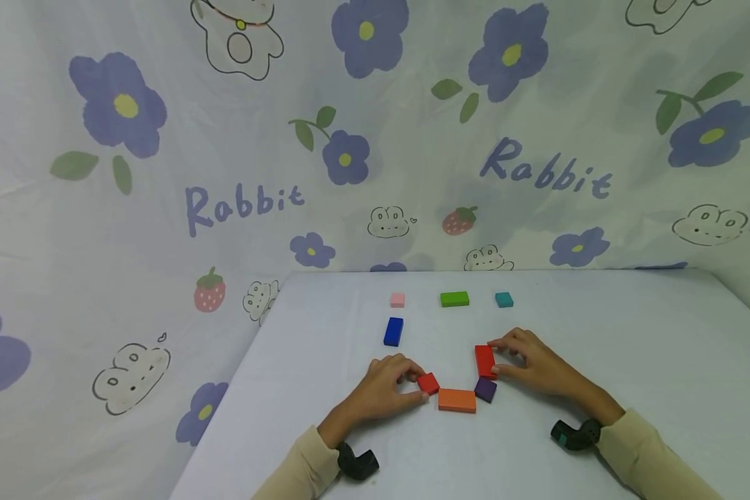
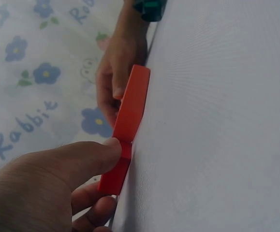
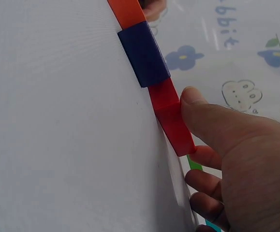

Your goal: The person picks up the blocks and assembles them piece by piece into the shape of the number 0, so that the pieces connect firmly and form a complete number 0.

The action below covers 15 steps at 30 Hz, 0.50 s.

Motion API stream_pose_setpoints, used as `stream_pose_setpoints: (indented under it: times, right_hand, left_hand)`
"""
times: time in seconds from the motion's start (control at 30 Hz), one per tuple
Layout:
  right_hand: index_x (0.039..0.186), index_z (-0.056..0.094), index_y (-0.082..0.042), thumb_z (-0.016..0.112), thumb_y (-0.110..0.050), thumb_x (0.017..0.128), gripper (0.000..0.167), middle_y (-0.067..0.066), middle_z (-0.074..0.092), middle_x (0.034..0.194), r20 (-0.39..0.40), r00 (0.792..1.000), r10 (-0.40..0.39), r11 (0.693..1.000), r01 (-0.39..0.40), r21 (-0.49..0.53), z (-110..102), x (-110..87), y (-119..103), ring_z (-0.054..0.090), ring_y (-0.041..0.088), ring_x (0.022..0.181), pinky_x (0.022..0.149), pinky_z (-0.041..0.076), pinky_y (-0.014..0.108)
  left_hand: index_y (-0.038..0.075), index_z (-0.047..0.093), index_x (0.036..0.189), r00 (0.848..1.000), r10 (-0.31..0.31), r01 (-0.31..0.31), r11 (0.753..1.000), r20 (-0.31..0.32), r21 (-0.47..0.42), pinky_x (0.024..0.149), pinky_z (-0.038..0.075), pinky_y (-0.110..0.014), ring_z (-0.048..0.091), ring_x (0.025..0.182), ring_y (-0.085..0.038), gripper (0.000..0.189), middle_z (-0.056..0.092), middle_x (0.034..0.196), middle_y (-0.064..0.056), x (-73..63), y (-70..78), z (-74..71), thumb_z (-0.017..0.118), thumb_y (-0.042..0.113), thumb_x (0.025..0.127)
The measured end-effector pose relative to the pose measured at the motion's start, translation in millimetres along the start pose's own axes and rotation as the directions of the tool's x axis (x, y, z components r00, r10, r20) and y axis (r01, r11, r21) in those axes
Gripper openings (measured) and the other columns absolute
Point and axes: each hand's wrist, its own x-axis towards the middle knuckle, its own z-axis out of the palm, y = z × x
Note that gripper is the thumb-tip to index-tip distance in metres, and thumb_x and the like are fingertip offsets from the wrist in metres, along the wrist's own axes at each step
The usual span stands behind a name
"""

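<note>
My left hand pinches a small red square block between thumb and fingers. That block's corner meets the left end of an orange rectangular block, which lies flat on the table. At the orange block's right end sits a dark purple square block, turned at an angle. Beyond the purple block, a longer red block is held by my right hand, thumb at its near end and fingertips at its far end. In the right wrist view, the red block adjoins the purple block.
Farther back on the white table lie a blue block, a pink block, a green block and a teal block. A patterned cloth hangs behind the table. Each wrist wears a dark device.
</note>
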Motion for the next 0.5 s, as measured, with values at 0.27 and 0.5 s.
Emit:
stream_pose_setpoints:
  times: [0.27,0.5]
  right_hand:
    - [0.125,0.068,-0.022,0.081,-0.037,0.083,0.046,-0.007,0.058,0.105,-0.01,1.0,-0.007,1.0,0.007,0.008,0.2,-0.6,-0.5,0.049,0.012,0.1,0.077,0.049,0.024]
    - [0.125,0.068,-0.021,0.081,-0.038,0.083,0.047,-0.007,0.057,0.106,0.0,1.0,0.0,1.0,0.0,-0.002,-0.3,-0.5,-1.3,0.048,0.011,0.1,0.078,0.049,0.024]
  left_hand:
    - [0.023,0.068,0.113,1.0,-0.006,0.006,1.0,0.014,-0.025,0.08,0.032,-0.026,0.05,0.088,-0.001,0.034,0.058,0.098,0.013,0.5,-0.2,-1.3,0.074,0.045,0.087]
    - [0.023,0.068,0.114,1.0,-0.008,0.009,0.998,0.023,-0.069,0.079,0.033,-0.027,0.051,0.09,-0.002,0.035,0.06,0.102,0.011,0.3,-2.3,-3.3,0.071,0.048,0.09]
